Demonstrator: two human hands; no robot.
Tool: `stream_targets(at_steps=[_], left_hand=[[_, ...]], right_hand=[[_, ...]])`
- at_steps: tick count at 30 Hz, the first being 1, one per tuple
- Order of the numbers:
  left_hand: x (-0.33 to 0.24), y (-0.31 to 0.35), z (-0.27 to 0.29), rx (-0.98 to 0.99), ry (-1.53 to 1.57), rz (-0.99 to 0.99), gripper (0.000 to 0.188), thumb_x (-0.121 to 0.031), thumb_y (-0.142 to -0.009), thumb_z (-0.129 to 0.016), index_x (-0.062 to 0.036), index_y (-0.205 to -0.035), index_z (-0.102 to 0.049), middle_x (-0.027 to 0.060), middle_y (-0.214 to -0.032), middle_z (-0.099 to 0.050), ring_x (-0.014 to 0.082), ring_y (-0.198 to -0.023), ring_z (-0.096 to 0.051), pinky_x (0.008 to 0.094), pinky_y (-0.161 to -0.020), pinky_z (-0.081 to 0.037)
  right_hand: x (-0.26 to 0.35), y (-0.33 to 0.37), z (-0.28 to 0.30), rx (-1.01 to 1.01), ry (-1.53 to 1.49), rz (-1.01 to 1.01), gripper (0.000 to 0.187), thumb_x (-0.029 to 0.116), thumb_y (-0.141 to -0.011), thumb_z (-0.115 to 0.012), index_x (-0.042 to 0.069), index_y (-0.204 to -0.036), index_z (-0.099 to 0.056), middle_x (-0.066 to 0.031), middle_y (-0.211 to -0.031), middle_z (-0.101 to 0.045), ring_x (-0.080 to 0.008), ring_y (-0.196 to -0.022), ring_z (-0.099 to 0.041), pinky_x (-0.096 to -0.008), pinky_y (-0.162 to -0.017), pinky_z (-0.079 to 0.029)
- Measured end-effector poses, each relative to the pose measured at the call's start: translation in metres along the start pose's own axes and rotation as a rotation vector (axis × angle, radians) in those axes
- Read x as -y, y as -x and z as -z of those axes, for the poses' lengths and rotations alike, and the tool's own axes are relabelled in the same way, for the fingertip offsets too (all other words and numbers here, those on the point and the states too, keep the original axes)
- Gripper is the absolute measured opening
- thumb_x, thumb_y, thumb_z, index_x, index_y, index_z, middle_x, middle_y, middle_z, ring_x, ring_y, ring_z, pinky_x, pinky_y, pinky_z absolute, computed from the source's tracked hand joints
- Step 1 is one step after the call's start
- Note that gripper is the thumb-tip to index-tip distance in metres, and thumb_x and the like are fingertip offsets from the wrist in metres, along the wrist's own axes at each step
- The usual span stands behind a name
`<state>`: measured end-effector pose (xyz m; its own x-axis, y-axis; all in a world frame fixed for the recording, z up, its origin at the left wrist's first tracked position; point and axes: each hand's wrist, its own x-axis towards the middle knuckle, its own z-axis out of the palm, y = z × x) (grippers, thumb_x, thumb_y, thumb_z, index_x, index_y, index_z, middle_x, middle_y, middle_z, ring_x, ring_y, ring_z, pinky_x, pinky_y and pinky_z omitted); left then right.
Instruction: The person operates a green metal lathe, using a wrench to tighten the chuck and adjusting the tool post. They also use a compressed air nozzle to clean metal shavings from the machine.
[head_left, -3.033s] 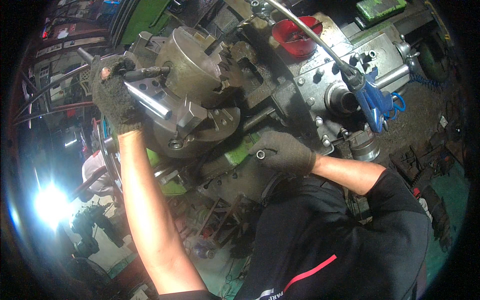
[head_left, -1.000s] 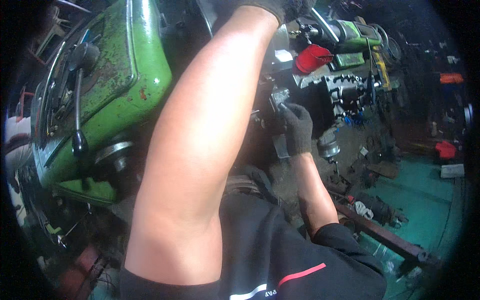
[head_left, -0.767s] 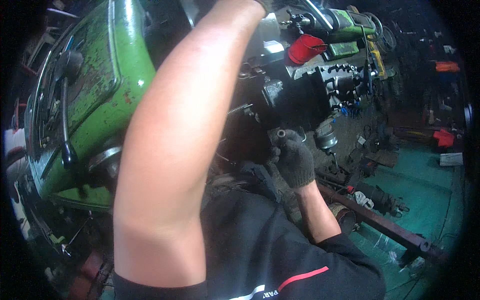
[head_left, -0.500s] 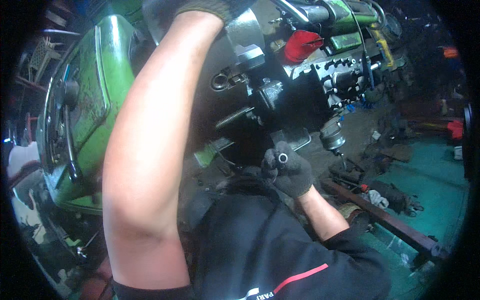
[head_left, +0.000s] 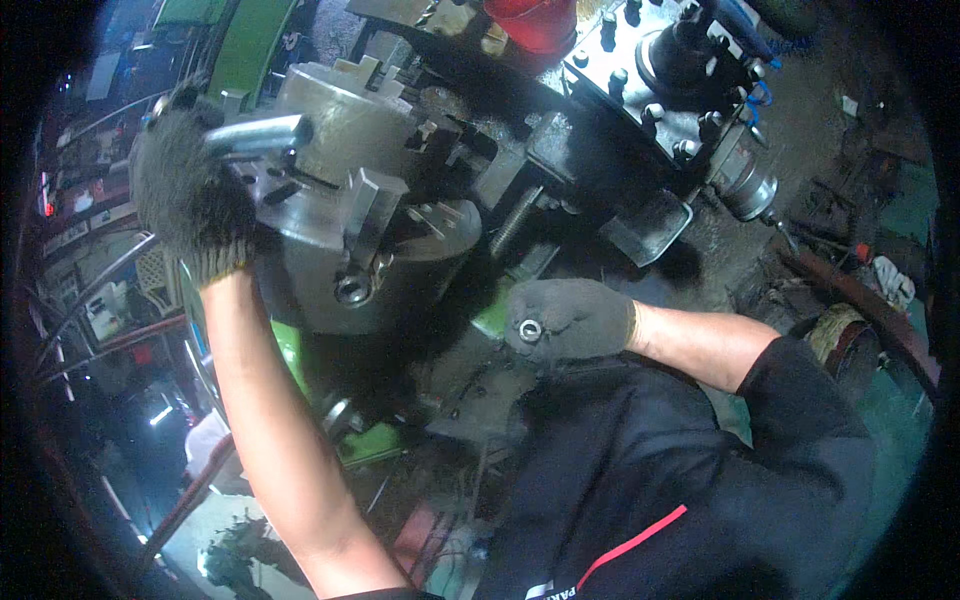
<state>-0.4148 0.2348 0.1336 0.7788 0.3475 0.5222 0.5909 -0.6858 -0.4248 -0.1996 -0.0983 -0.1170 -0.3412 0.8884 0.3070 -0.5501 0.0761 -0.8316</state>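
Note:
A large lathe chuck with stepped steel jaws lies in front of me. At its left side my left hand, in a dark knit glove, is closed round a thick, shiny metal bar that sticks out to the right over the chuck. The hand hides the bar's other part. A round socket hole shows on the chuck's near rim. Close to my body, apart from the chuck, my gloved right hand is closed on a small metal tube, whose hollow round end faces up. The rest of that tube is hidden.
Behind the chuck stands a red container. A tool post with several bolts sits at the upper right, a handle-like cylinder below it. A threaded screw runs beside the chuck. Green machine body shows at upper left.
The view has shifted left, bringing the chuck into fuller sight. My left hand has come from the top edge to the chuck's left side, with the metal bar now visible. My right hand remains closed.

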Motion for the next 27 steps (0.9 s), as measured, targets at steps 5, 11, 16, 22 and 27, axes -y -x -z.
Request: stream_targets(at_steps=[5, 11, 16, 22, 27], left_hand=[[-0.021, -0.010, 0.014, 0.069, 0.161, 0.164, 0.024, -0.016, -0.096, -0.061, -0.0048, -0.108, -0.078, 0.0157, -0.105, -0.077, 0.0359, -0.101, -0.075, 0.0464, -0.093, -0.057], [-0.022, -0.006, 0.014, 0.033, 0.234, 0.253, 0.027, -0.020, -0.100, -0.058, -0.0028, -0.106, -0.078, 0.0138, -0.105, -0.077, 0.0311, -0.104, -0.074, 0.0445, -0.096, -0.056], [-0.006, 0.002, 0.014, 0.036, 0.160, 0.061, 0.031, -0.025, -0.100, -0.059, -0.0028, -0.108, -0.079, 0.0129, -0.107, -0.077, 0.0299, -0.105, -0.073, 0.0445, -0.099, -0.055], [-0.008, 0.002, 0.014, 0.063, 0.202, 0.186, 0.032, -0.027, -0.095, -0.060, -0.0032, -0.106, -0.079, 0.0140, -0.107, -0.078, 0.0309, -0.103, -0.074, 0.0436, -0.096, -0.056], [-0.012, -0.002, 0.021, 0.107, 0.081, 0.059, 0.035, -0.035, -0.095, -0.066, -0.0041, -0.108, -0.079, 0.0141, -0.106, -0.078, 0.0325, -0.103, -0.075, 0.0441, -0.096, -0.058]], right_hand=[[-0.008, -0.009, -0.004, -0.042, -0.468, -0.308, 0.020, 0.005, -0.099, -0.073, 0.002, -0.118, -0.068, -0.0060, -0.107, -0.067, -0.0171, -0.091, -0.070, -0.0322, -0.078, -0.059], [-0.021, -0.015, -0.004, 0.012, -0.639, -0.617, 0.025, 0.011, -0.096, -0.076, 0.008, -0.119, -0.067, -0.0048, -0.103, -0.070, -0.0197, -0.089, -0.071, -0.0349, -0.078, -0.057], [-0.033, -0.013, -0.011, -0.006, -0.856, -0.659, 0.019, 0.009, -0.101, -0.065, 0.006, -0.120, -0.064, -0.0058, -0.102, -0.070, -0.0176, -0.080, -0.070, -0.0325, -0.070, -0.058], [-0.040, -0.004, -0.018, 0.013, 0.290, 0.008, 0.006, 0.006, -0.096, -0.071, 0.006, -0.090, -0.071, -0.0074, -0.093, -0.071, -0.0250, -0.082, -0.072, -0.0377, -0.068, -0.058], [-0.039, 0.006, -0.017, 0.028, 0.296, 0.031, 0.021, 0.000, -0.089, -0.074, 0.008, -0.107, -0.070, -0.0030, -0.096, -0.071, -0.0147, -0.082, -0.065, -0.0328, -0.071, -0.053]])
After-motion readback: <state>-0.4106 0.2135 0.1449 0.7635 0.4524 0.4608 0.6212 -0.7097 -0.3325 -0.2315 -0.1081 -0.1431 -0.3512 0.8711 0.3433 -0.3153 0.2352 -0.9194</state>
